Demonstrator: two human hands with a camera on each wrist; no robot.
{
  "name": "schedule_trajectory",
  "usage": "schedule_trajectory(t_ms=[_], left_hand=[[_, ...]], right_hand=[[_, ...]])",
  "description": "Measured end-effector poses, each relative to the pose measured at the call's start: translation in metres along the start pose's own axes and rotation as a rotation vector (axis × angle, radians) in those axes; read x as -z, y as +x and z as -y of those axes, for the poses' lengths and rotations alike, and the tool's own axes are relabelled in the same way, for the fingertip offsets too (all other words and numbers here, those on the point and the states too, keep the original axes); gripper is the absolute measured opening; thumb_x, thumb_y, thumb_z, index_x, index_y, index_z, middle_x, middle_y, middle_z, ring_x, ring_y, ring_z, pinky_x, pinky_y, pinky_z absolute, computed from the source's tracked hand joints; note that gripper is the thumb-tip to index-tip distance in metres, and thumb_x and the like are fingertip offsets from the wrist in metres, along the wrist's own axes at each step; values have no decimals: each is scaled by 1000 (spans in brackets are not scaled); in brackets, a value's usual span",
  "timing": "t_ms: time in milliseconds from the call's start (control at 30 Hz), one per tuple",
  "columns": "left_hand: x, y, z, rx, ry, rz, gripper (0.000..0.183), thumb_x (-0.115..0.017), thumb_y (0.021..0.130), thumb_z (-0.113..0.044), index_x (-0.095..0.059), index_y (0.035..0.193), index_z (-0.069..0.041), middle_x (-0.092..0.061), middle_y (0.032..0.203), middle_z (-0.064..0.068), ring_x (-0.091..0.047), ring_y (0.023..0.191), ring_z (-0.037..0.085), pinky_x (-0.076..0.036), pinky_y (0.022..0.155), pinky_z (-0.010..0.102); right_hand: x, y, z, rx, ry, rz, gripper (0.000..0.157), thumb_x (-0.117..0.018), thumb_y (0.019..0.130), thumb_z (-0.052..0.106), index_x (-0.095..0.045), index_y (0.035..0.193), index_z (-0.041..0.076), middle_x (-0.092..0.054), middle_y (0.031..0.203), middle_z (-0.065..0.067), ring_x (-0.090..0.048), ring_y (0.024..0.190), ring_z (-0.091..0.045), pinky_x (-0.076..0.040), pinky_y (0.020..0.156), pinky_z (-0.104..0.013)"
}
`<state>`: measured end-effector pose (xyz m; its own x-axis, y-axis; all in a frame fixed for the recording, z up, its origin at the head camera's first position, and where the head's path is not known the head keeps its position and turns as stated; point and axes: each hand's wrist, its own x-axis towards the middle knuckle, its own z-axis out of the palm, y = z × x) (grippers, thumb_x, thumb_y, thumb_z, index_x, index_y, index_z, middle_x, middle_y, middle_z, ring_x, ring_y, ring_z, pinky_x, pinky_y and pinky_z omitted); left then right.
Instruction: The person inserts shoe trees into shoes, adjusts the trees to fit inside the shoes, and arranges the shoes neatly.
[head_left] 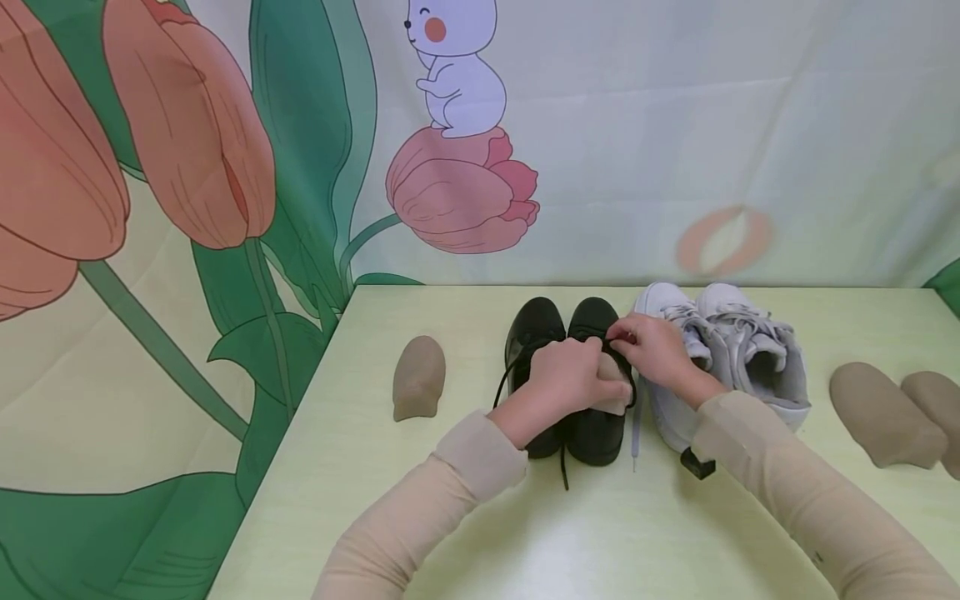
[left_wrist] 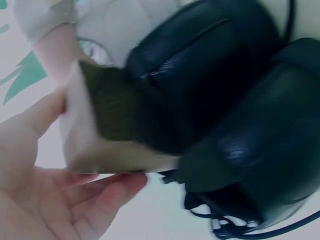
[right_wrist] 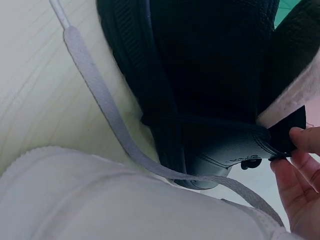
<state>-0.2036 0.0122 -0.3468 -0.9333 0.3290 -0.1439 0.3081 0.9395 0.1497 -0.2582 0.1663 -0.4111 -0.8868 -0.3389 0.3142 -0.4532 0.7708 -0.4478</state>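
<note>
A pair of black lace-up shoes stands side by side on the table, toes pointing away. In the right black shoe (head_left: pixel 596 442) sits a beige shoe insert (head_left: pixel 611 379), its toe end hidden inside. My left hand (head_left: pixel 570 375) grips the insert's heel end, thumb on one side and fingers on the other, as the left wrist view also shows. With thumb and fingertips, my right hand (right_wrist: pixel 302 185) pinches the upper edge of the same shoe near its tongue and lace. The left black shoe (head_left: pixel 536 321) is partly covered by my left hand.
White sneakers (head_left: pixel 663 408) stand close on the right, one grey lace (right_wrist: pixel 107 107) trailing beside the black shoe. One beige insert (head_left: pixel 418 377) lies at the left, and two more (head_left: pixel 885 412) lie at the far right. A printed cloth (head_left: pixel 600 167) hangs behind the table.
</note>
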Motion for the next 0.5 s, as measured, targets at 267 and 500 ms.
schedule_trajectory(t_ms=[267, 500], left_hand=[[-21, 1, 15, -31, -259, -136, 63, -57, 72, -61, -50, 120, -21, -61, 106, -5, -59, 85, 12, -43, 61, 27], [-28, 3, 15, -44, -261, -169, 61, -52, 78, -59, -47, 124, -20, -60, 109, -5, -59, 86, 13, -44, 61, 28]], right_hand=[[-1, 0, -1, 7, -17, -10, 10, -60, 81, 9, -68, 86, 7, -64, 84, -8, -60, 73, -23, -46, 66, -39], [-1, 0, 0, -3, -14, -5, 10, -59, 82, 9, -68, 87, 7, -64, 84, -8, -59, 73, -23, -46, 66, -39]])
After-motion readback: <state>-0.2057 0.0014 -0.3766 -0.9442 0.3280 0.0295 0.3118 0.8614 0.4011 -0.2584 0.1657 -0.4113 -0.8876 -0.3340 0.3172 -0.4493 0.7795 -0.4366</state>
